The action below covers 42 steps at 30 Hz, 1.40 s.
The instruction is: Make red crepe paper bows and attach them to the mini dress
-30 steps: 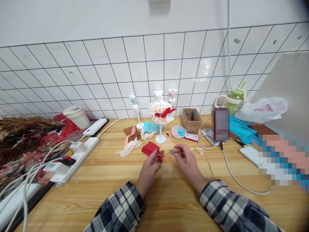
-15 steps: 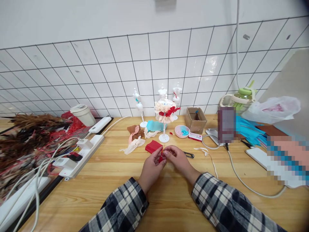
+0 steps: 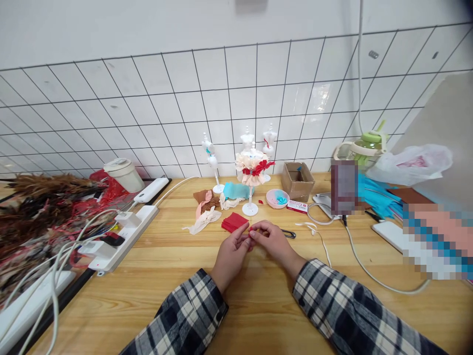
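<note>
My left hand [image 3: 231, 254] and my right hand [image 3: 271, 240] meet above the wooden table [image 3: 240, 305], fingertips pinched together on a small red paper piece [image 3: 252, 230]. Just beyond them lies a stack of red paper [image 3: 233, 222]. Small scissors [image 3: 288, 233] rest on the table right of my right hand. Behind stands a white mini mannequin [image 3: 252, 172] wearing a cream ruffled skirt with a red bow.
Two more mini mannequins [image 3: 210, 158] stand by the tiled wall. Cream and brown scraps [image 3: 204, 209], a teal piece [image 3: 232, 190], a pink dish [image 3: 277, 198] and a cardboard box [image 3: 297, 180] lie around. A power strip [image 3: 121, 236] and feathers [image 3: 40, 197] fill the left; cable [image 3: 373, 281] runs right.
My right hand left the scissors on the table and moved left to join my left hand on the red piece. The piece is now lower and mostly hidden between the fingers.
</note>
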Available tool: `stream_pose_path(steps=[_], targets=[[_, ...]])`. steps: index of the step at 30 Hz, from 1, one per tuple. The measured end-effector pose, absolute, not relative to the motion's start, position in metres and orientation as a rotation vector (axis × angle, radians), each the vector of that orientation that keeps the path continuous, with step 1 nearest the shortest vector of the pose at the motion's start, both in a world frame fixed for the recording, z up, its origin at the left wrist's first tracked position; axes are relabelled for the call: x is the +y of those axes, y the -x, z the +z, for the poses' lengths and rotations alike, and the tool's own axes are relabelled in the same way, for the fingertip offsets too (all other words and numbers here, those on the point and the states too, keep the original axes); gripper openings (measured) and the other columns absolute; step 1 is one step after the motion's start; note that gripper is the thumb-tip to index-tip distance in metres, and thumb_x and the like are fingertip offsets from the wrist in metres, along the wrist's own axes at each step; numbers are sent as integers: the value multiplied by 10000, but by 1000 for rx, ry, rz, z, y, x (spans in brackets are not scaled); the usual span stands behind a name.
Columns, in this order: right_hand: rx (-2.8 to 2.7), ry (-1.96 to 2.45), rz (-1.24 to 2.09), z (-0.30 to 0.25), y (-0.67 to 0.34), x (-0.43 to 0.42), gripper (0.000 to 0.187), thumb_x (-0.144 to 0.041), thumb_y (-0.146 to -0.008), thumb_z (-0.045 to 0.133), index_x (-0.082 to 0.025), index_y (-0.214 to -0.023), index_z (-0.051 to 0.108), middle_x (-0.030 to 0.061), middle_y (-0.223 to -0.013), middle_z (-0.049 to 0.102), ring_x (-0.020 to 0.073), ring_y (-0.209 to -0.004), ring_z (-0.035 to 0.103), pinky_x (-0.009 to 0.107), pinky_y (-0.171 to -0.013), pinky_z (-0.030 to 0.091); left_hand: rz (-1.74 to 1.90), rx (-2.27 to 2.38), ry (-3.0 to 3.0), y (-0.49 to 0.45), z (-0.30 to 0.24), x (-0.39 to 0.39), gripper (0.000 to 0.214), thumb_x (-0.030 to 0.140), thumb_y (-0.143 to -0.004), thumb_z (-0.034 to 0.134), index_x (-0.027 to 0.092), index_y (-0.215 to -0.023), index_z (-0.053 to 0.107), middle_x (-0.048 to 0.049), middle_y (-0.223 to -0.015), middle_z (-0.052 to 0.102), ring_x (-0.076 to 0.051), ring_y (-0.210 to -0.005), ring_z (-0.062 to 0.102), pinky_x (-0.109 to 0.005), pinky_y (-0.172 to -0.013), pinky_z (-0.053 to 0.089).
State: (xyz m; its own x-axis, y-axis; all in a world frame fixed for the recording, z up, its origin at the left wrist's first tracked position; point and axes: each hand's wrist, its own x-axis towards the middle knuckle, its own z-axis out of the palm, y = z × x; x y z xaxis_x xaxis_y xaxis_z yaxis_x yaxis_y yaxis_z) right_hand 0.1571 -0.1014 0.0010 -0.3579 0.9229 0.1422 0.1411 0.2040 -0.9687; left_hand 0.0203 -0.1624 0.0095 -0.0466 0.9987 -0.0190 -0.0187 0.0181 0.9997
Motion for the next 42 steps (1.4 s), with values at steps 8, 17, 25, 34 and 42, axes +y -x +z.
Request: stream_pose_path(steps=[8, 17, 25, 34, 42], targets=[[-1737, 986, 1209, 4, -159, -102, 195, -353, -720, 648, -171, -788, 666, 31, -773, 616, 143, -657, 522, 263, -603, 420, 1192, 1495, -1365, -11, 26, -163, 228, 314, -764, 637, 166, -925, 704, -76, -889, 737, -195, -742, 679, -301, -709, 537], [-1690, 1003, 1263, 4, -158, -103, 191, -360, -710, 665, -176, -748, 631, -8, -650, 573, 122, -574, 460, 236, -526, 359, 1100, 1466, -1365, -8, 28, -163, 157, 306, -740, 645, 173, -765, 724, -36, -680, 709, -174, -658, 641, -266, -663, 497], [-1623, 960, 1313, 0, -159, -99, 214, -374, -697, 678, -171, -765, 667, 26, -762, 634, 149, -664, 532, 277, -642, 425, 1168, 1385, -1276, -9, 26, -162, 185, 312, -736, 651, 149, -819, 681, -35, -726, 679, -157, -684, 613, -264, -689, 486], [-1694, 991, 1299, 6, -159, -102, 214, -385, -708, 655, -176, -728, 612, -15, -646, 550, 123, -572, 443, 249, -547, 365, 1133, 1425, -1311, -9, 29, -163, 192, 326, -730, 656, 147, -798, 656, -23, -723, 653, -143, -662, 586, -250, -649, 471], [-1698, 980, 1317, 7, -157, -106, 208, -394, -732, 608, -188, -745, 581, -21, -639, 534, 117, -557, 434, 243, -535, 360, 1302, 1316, -1134, -11, 27, -161, 223, 337, -683, 703, 167, -779, 596, 4, -728, 629, -128, -676, 576, -246, -673, 466]])
